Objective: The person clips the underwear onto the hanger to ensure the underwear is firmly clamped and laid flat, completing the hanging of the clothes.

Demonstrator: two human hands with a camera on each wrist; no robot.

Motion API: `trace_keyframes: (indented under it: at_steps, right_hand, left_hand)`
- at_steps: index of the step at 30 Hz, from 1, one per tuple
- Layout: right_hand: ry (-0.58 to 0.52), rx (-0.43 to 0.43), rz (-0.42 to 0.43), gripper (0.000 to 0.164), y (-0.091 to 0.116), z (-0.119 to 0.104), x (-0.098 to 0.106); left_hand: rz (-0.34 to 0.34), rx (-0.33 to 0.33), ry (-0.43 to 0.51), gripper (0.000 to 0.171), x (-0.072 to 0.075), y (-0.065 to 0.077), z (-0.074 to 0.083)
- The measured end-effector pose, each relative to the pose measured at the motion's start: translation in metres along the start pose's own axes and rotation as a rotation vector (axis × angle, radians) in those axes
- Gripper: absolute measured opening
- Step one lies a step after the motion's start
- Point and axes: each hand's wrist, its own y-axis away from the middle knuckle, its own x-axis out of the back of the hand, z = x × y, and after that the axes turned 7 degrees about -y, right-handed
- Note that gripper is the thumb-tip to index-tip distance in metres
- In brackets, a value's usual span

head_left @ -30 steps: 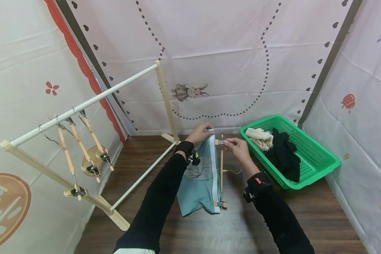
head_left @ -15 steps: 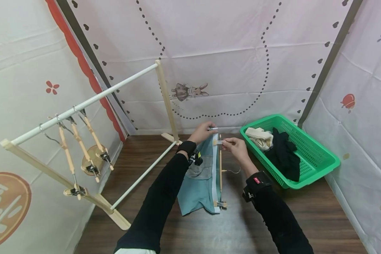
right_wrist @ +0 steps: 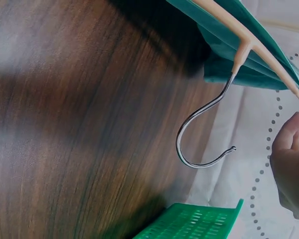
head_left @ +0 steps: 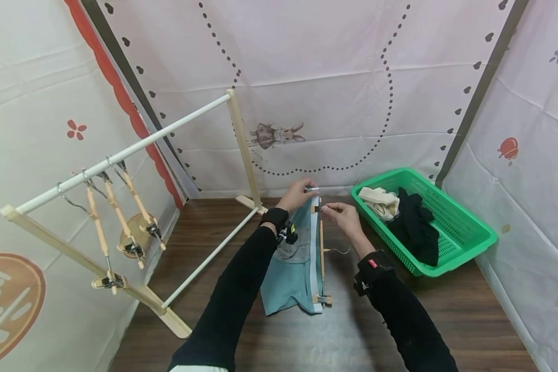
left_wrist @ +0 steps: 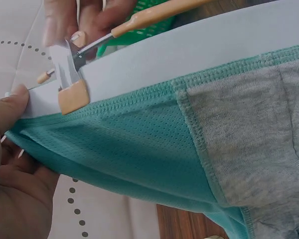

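Teal underpants (head_left: 281, 281) with a grey panel and white waistband lie lengthwise in the head view. My left hand (head_left: 296, 194) pinches the far corner of the waistband, thumb on top in the left wrist view. A clip hanger (head_left: 323, 243) runs along the waistband, its metal hook (right_wrist: 182, 134) pointing right. Its far clip (left_wrist: 72, 84) sits over the waistband, beige pad against the cloth. My right hand (head_left: 346, 219) pinches the metal back of this clip with its fingertips. The near clip (head_left: 323, 299) is at the waistband's other end.
On the right stands a green basket (head_left: 465, 227) with a cream bundle (head_left: 380, 202) and black cloth (head_left: 414, 227). A rack with a white rail (head_left: 167, 129) and wooden legs stands left, several clip hangers (head_left: 116, 206) on it. Printed curtains surround the brown floor.
My left hand and the waistband corner have shifted slightly right. The right hand has moved a little left with the far clip, which now sits over the waistband and has turned.
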Motion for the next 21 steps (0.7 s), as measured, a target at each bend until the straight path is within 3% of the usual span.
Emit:
trace_keyframes:
  at_steps: [5,9,16,21]
  right_hand:
    - [-0.098,-0.08,0.03,0.045,-0.002,0.007,-0.001]
    - [-0.133,-0.148,0.084,0.046,-0.005,0.019,0.001]
    - [-0.181,-0.25,0.101,0.048,-0.005,0.04,0.012]
    - [-0.197,-0.312,0.008,0.051,0.0,0.049,0.021]
  left_hand:
    - [-0.027,-0.005,0.004,0.03,0.004,0.006,-0.008]
    - [-0.041,0.005,0.007,0.038,0.009,0.02,-0.013]
    - [-0.043,0.111,-0.012,0.048,0.015,0.064,-0.027]
    - [-0.027,0.179,0.035,0.052,0.016,0.102,-0.05]
